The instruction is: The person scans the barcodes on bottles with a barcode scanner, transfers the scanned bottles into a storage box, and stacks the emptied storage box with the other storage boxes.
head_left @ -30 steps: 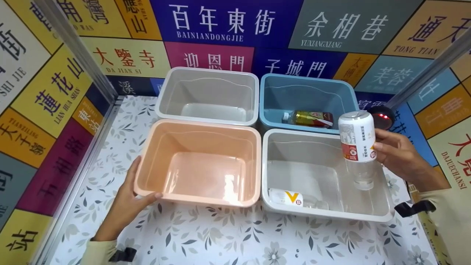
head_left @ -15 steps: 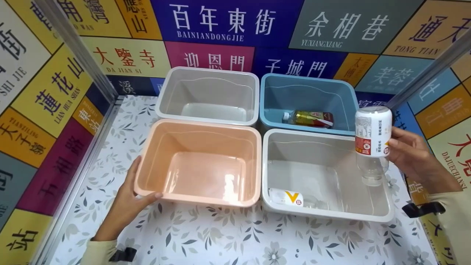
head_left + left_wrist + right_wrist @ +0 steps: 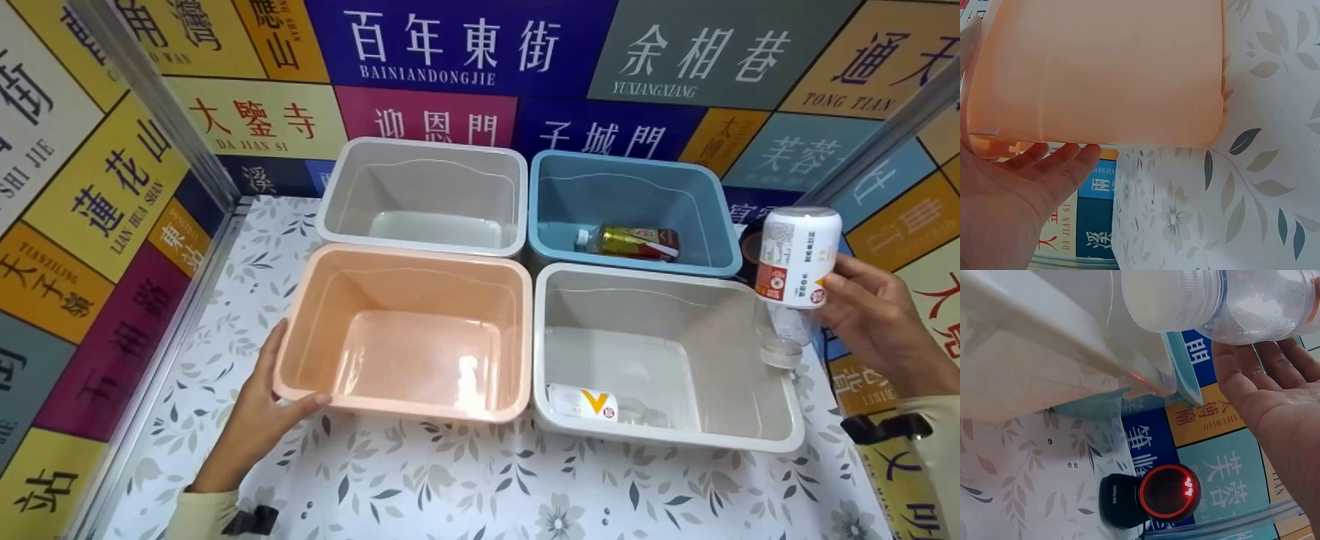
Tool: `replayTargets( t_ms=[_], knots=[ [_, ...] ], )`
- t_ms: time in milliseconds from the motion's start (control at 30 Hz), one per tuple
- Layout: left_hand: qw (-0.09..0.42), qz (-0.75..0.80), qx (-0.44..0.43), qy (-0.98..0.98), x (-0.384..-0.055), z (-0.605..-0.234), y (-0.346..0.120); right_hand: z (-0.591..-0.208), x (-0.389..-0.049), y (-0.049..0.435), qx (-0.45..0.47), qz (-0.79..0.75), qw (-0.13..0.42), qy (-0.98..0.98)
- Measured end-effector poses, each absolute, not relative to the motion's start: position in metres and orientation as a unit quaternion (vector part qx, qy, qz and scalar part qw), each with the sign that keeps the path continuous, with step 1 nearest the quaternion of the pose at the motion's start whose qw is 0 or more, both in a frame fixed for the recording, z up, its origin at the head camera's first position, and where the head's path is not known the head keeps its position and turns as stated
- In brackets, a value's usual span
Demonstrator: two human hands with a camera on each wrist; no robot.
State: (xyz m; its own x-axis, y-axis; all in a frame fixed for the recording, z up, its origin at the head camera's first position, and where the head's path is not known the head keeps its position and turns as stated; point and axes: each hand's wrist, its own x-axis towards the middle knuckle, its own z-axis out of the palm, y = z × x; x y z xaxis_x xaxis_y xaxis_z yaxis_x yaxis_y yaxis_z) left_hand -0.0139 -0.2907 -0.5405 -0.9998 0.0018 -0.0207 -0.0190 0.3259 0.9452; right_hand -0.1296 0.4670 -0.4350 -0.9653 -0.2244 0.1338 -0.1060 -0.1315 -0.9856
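My right hand (image 3: 874, 319) grips a clear plastic bottle (image 3: 799, 259) with a white label, held upside down with its cap (image 3: 1162, 301) lowest. The bottle hangs over the right rim of the front grey bin (image 3: 675, 277). Inside that bin, at its front left, lies a similar white-labelled bottle (image 3: 585, 403). My left hand (image 3: 259, 409) rests at the front left corner of the peach bin (image 3: 405, 255), thumb on the front rim and fingers along the outer side. In the left wrist view, those fingers (image 3: 1069, 163) lie nearly straight against the wall.
A black scanner (image 3: 1168, 492) with a red-lit round face stands beyond the grey bin, partly behind the bottle in the head view. The blue bin (image 3: 626, 161) holds a bottle with a gold and red label (image 3: 637, 241). Another grey bin (image 3: 427, 146) stands back left. Printed panels surround the table.
My right hand has carried the upside-down bottle to the right and slightly up, from above the front grey bin to its right rim. The left hand and the bins have stayed in place.
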Motion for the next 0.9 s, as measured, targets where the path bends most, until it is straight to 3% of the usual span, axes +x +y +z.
replayTargets(
  t_ms=[900],
  knots=[
    [0.011, 0.576, -0.002, 0.817, -0.013, -0.538, -0.290, -0.444, -0.131, 0.494, -0.038, -0.702, -0.042, 0.710]
  ],
)
